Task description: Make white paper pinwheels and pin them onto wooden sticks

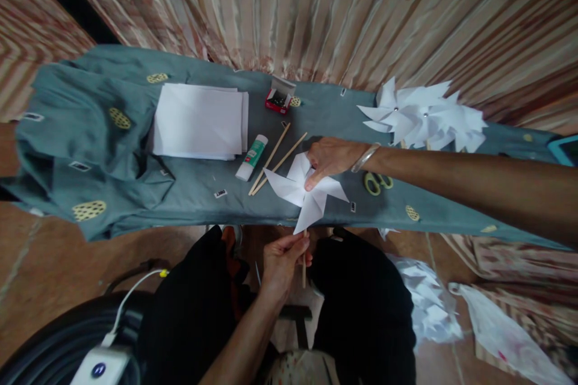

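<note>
A white paper pinwheel (295, 189) is at the table's front edge, its folded blades spread. My right hand (332, 158) reaches in from the right and grips it, the thumb pressed at its middle and the other fingers partly hidden. Below the edge, my left hand (284, 258) pinches the thin wooden stick (304, 277) under the pinwheel. Two loose wooden sticks (271, 159) lie just left of the pinwheel, beside a green and white glue stick (251, 157). Green-handled scissors (377, 183) rest under my right forearm, their blades hidden.
A stack of white paper (198, 120) lies on the cloth-covered table (203, 192). Behind the sticks stands an open small red box (277, 99) with dark contents. Several pinwheels (422, 111) are piled at the back right. A plastic bag of folded paper (428, 301) is on the floor.
</note>
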A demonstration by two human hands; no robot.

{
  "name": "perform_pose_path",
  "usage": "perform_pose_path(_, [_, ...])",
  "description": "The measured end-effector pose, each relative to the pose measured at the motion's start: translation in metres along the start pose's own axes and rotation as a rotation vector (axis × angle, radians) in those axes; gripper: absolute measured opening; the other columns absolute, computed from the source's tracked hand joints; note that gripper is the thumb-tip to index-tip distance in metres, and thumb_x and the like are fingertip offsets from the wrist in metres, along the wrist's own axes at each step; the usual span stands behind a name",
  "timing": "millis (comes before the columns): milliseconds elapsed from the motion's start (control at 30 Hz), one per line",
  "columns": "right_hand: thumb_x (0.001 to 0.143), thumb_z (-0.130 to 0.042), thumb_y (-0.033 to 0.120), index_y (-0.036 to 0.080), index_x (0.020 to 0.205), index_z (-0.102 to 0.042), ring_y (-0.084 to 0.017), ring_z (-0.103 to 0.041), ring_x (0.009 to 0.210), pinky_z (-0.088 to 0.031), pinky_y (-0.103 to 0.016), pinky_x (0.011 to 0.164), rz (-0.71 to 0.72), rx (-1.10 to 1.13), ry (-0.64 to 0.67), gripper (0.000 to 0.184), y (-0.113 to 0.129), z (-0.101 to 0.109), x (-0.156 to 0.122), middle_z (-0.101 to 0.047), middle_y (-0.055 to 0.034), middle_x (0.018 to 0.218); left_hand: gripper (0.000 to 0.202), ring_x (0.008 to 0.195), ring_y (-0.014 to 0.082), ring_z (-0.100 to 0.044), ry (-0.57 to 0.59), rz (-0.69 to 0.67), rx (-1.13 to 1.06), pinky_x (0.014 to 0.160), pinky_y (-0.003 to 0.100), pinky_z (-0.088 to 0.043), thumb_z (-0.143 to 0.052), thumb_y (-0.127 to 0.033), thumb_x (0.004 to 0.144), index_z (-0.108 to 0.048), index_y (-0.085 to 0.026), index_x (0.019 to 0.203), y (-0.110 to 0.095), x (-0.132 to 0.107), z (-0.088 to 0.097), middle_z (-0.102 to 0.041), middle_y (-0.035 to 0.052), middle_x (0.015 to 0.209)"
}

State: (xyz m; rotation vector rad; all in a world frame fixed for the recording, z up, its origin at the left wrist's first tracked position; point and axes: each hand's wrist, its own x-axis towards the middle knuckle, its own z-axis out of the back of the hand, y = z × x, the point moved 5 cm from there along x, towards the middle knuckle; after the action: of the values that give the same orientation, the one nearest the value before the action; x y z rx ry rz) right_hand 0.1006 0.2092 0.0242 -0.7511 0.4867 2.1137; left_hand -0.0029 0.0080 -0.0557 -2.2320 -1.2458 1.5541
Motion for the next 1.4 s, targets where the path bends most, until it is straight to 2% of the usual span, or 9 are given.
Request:
perform_pose_path(400, [0.066, -0.074, 0.063, 0.013, 0.066, -0.067, -0.01, -0.036, 0.05, -0.026, -0.027, 0.052, 0.018, 0.073, -0.037, 0.05, -0.004, -0.003, 0.006, -0.05, 0.0021, 0.054, 0.031, 0.042, 0.0084, -0.051, 0.025, 0.017, -0.015, 0.045, 0.021, -0.041, -0.087, -0.036, 0.051, -0.076, -0.012, 0.066, -0.001, 0.001, -0.001, -0.059, -0.0007, 0.048])
perform_pose_path(600, [0.065, -0.073, 0.066, 0.013, 0.066, -0.068, -0.011, -0.041, 0.052, -0.028, -0.028, 0.054, 0.004, 0.095, -0.049, 0.053, -0.007, -0.004, 0.007, -0.054, 0.0004, 0.055, 0.031, 0.043, 0.0086, -0.051, 0.03, 0.04, 0.001, 0.045, 0.022, -0.041, -0.086, -0.036, 0.054, -0.076, -0.012, 0.071, 0.0, 0.002, 0.0, -0.061, 0.0005, 0.052])
perform_pose_path(933, [0.065, -0.073, 0.068, 0.012, 0.074, -0.071, -0.013, -0.047, 0.056, -0.029, -0.028, 0.056, 0.002, 0.1, -0.024, 0.057, -0.009, -0.007, 0.009, -0.062, -0.0027, 0.063, 0.03, 0.043, 0.0086, -0.05, 0.039, 0.06, -0.042, 0.045, 0.022, -0.042, -0.085, -0.034, 0.052, -0.076, -0.012, 0.07, 0.001, 0.002, -0.004, -0.06, 0.0002, 0.05])
perform_pose_path(1267, [0.065, -0.074, 0.067, 0.012, 0.073, -0.07, -0.014, -0.048, 0.057, -0.028, -0.029, 0.057, -0.019, 0.115, -0.023, 0.056, -0.009, -0.01, 0.01, -0.061, -0.0024, 0.063, 0.027, 0.042, 0.0092, -0.052, 0.016, 0.071, -0.05, 0.043, 0.023, -0.041, -0.085, -0.031, 0.05, -0.076, -0.012, 0.068, 0.005, 0.005, -0.004, -0.06, 0.0001, 0.05])
perform_pose_path(1400, [0.066, -0.074, 0.066, 0.012, 0.074, -0.07, -0.013, -0.048, 0.058, -0.029, -0.028, 0.058, -0.038, 0.129, -0.051, 0.055, -0.009, -0.01, 0.006, -0.063, -0.0038, 0.065, 0.029, 0.043, 0.0092, -0.051, 0.024, 0.078, -0.049, 0.045, 0.023, -0.043, -0.085, -0.032, 0.052, -0.078, -0.013, 0.073, 0.006, 0.004, -0.003, -0.059, -0.0003, 0.049])
